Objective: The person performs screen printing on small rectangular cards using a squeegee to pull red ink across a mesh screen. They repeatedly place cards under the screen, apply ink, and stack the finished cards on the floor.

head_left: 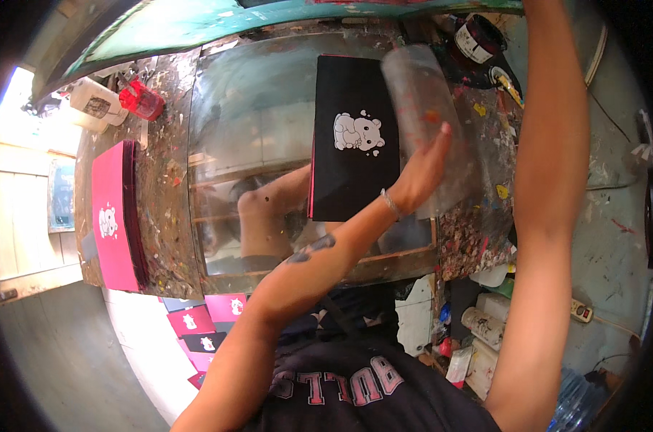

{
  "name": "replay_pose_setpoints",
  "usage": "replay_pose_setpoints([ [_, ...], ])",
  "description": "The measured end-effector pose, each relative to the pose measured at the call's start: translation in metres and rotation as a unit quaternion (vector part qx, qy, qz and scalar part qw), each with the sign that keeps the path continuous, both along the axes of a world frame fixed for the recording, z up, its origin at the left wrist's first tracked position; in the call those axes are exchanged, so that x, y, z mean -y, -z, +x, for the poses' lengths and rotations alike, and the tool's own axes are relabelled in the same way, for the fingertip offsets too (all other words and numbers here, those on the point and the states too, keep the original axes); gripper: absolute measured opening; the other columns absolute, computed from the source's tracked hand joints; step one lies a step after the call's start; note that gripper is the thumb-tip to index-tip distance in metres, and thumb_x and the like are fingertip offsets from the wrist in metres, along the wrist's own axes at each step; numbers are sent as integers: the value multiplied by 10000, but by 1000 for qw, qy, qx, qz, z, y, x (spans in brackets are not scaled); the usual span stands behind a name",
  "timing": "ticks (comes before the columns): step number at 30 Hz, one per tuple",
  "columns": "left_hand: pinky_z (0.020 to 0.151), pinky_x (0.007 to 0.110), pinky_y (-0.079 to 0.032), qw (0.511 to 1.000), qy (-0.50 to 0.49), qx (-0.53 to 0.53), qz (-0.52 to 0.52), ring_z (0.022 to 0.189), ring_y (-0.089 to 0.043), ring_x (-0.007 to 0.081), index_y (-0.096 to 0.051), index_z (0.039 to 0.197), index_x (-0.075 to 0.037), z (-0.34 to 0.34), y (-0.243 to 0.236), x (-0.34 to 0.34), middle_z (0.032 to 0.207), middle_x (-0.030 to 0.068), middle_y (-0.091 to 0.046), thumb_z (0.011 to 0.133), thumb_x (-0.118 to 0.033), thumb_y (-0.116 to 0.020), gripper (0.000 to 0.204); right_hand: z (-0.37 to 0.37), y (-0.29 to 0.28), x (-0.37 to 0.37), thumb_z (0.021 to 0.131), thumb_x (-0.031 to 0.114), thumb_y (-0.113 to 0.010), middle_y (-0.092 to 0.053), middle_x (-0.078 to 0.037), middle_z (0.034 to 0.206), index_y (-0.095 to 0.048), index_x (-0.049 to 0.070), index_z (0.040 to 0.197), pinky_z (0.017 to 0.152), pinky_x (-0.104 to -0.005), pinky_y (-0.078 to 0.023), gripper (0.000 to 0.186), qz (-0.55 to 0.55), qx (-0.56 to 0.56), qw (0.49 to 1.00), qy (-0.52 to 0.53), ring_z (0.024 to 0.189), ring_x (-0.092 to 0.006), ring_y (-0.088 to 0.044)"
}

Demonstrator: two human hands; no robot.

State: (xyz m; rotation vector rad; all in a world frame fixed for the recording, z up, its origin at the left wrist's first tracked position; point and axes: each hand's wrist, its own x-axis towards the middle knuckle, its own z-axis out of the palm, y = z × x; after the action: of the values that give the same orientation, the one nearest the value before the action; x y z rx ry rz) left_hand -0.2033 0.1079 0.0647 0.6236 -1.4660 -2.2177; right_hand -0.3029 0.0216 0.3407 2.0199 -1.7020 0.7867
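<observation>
My left hand point(426, 171) reaches across the table and grips a clear plastic sheet point(416, 86) with reddish smears. The sheet is bent and blurred; some of my fingers are hidden. Beside it, a black rectangular sheet point(348, 183) with a white cartoon bear print point(359, 134) lies on a glass plate point(251, 86), and pink shows along its edges. My right arm point(553, 165) stretches up the right side, its hand beyond the top edge.
A pink-topped stack point(118, 216) with a bear print lies at the table's left. A red cup point(141, 99) and white container point(95, 104) stand behind it. A dark paint tub point(479, 39) is at the far right. Printed pink and black pieces point(200, 324) lie below left.
</observation>
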Motion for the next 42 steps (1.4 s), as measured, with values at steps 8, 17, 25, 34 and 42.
replay_pose_setpoints([
  [8, 975, 490, -500, 727, -114, 447, -508, 1151, -628, 378, -581, 1283, -2, 148, -130, 62, 1228, 219, -633, 748, -401, -892, 736, 25, 63, -40, 899, 598, -624, -626, -173, 655, -686, -2, 782, 651, -434, -514, 615, -6, -13, 997, 82, 607, -317, -631],
  [17, 913, 435, -473, 662, 10, 381, -646, 1028, -601, 305, -609, 988, -27, 218, -24, 54, 1001, 113, -613, 716, -347, -876, 498, 60, 261, -163, 783, 364, -726, -685, -182, 1015, -675, -52, 1063, 977, -483, -502, 504, 79, -20, 997, -9, 947, -339, -671],
  [25, 883, 423, -499, 665, 55, 383, -639, 1036, -640, 281, -624, 993, -50, 217, 17, 50, 1003, 94, -649, 795, -321, -822, 390, 22, 265, -87, 831, 86, -652, -715, -204, 1044, -650, 20, 1157, 947, -516, -495, 333, 313, 42, 949, 24, 1026, -388, -682],
  [34, 868, 440, -519, 665, 47, 393, -633, 1037, -654, 293, -607, 1007, -57, 220, 18, 48, 1021, 92, -662, 754, -298, -852, 426, 39, 272, -120, 818, -35, -570, -703, -173, 970, -637, 30, 1108, 928, -480, -463, 304, 262, 48, 964, -6, 964, -361, -669],
  [42, 868, 413, -500, 668, 56, 379, -639, 1024, -648, 268, -619, 1044, -46, 220, 18, 52, 1013, 78, -652, 781, -305, -830, 425, -9, 284, -37, 831, -30, -553, -699, -177, 976, -638, 49, 1097, 911, -478, -471, 290, 146, 10, 989, -8, 994, -367, -662],
])
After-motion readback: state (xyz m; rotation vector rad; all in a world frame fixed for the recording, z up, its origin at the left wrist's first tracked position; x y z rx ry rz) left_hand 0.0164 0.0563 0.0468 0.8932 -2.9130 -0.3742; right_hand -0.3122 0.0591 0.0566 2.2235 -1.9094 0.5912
